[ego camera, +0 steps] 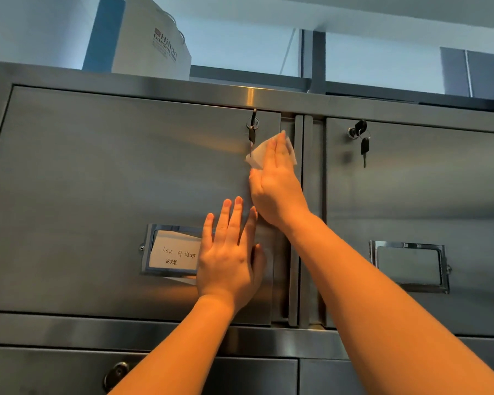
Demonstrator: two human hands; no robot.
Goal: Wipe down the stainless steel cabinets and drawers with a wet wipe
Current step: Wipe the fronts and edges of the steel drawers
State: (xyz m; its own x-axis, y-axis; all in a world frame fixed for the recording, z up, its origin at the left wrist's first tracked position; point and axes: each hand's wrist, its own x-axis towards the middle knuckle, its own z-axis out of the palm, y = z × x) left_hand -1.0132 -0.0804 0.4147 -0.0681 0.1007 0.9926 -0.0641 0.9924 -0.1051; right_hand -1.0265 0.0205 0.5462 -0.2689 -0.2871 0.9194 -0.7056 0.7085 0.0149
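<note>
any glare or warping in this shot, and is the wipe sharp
Head view: a bright glare streak sits on the cabinet's top rail; wide-angle bowing curves the left cabinet door edges; the wet wipe under the right hand looks slightly soft, not crisp.

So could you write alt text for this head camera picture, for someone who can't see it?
A person's right hand presses a white wet wipe flat against the upper left steel cabinet door, just below its hanging keys, while the left hand rests open on the same door beside a handwritten label. A white paper bag stands on top of the cabinet.
</note>
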